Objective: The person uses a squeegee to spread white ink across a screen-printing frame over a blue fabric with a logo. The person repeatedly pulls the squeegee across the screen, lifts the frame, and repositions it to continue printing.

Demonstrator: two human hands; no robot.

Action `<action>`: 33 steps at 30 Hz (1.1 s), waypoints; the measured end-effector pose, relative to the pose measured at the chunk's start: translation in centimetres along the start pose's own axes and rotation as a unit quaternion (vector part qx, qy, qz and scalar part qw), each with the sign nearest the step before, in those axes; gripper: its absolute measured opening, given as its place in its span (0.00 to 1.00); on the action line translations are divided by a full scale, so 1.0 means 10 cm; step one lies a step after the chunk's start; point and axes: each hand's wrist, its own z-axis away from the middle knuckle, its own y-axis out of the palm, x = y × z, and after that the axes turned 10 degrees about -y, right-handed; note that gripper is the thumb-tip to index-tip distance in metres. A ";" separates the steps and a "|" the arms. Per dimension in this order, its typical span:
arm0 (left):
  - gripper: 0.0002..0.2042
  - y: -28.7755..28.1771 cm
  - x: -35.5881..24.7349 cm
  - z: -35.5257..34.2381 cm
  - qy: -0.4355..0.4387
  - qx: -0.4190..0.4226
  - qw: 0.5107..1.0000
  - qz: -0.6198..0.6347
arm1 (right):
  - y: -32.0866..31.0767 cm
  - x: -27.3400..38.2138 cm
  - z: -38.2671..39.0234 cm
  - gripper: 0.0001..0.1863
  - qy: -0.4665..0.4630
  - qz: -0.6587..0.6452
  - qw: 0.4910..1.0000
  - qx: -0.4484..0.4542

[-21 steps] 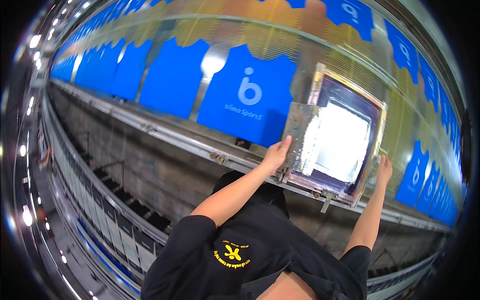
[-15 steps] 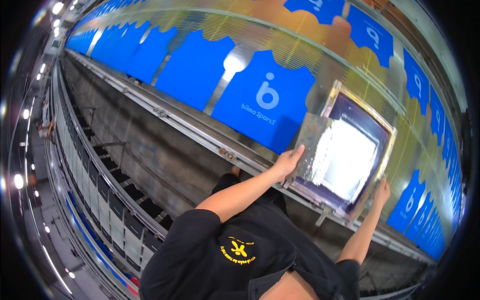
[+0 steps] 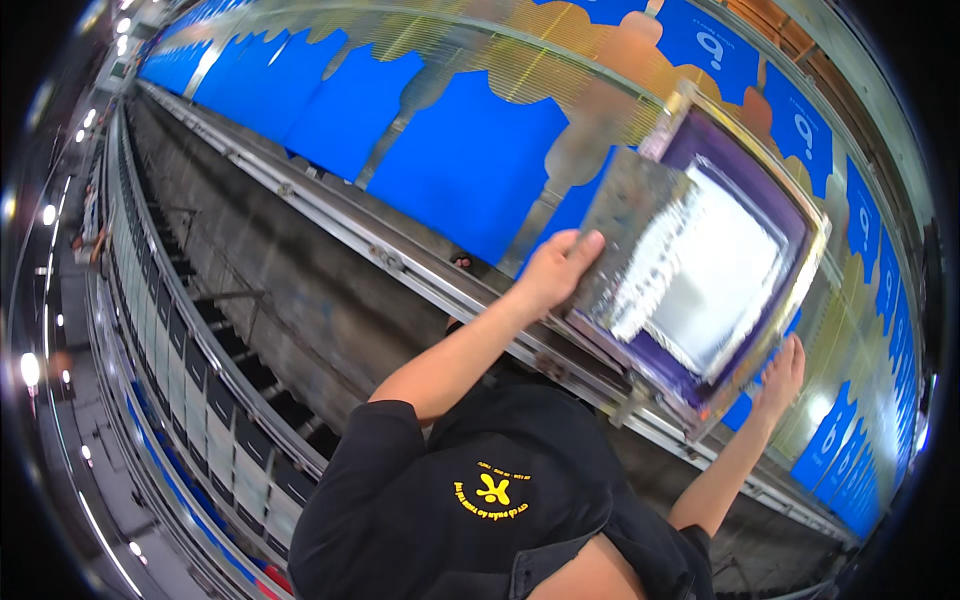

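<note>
A screen-printing frame [image 3: 812, 245] with a purple-edged mesh is held tilted over the long table, white ink [image 3: 722, 275] spread across its middle. Across its left part lies a dark, stained flat board [image 3: 632, 205], its right edge crusted with white ink. My left hand [image 3: 560, 268] is closed on the board's left edge, thumb on top; whether its fingers also take in the frame is hidden. My right hand [image 3: 780, 380] grips the frame's near right side, fingers upright along the edge. Partly under the frame lies a blue cut fabric piece [image 3: 590, 205]; to its left is a plain blue piece [image 3: 480, 165].
More blue pieces lie along the table in rows; those at the far right [image 3: 803, 130] carry a pale logo. A metal rail [image 3: 390, 262] edges the table on my side. Beyond the aisle floor [image 3: 270, 270] stands another long table with dark and pale panels [image 3: 190, 370].
I have shifted left along the table, carrying the frame and board. The frame now covers part of a blue piece that showed a pale logo before; it had been over the gap beside it.
</note>
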 end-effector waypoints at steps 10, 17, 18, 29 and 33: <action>0.31 -3.21 -0.24 -0.85 -0.096 -0.063 0.990 -0.080 | 3.36 0.04 1.59 0.16 0.085 -0.005 0.995 -0.052; 0.35 -4.16 -0.37 -0.95 -0.158 -0.130 0.977 -0.060 | 4.32 -0.08 1.93 0.18 0.070 0.079 0.994 -0.017; 0.35 -4.20 -0.38 -0.96 -0.180 -0.133 0.974 -0.049 | 4.36 -0.09 1.89 0.18 0.085 0.095 0.991 -0.026; 0.32 -4.44 -0.53 -0.91 -0.158 -0.063 0.985 0.027 | 4.58 -0.06 1.99 0.14 -0.003 0.021 0.999 -0.040; 0.31 -4.45 -0.62 -0.87 -0.127 -0.073 0.989 0.012 | 4.63 -0.16 1.98 0.13 -0.029 0.045 0.998 -0.019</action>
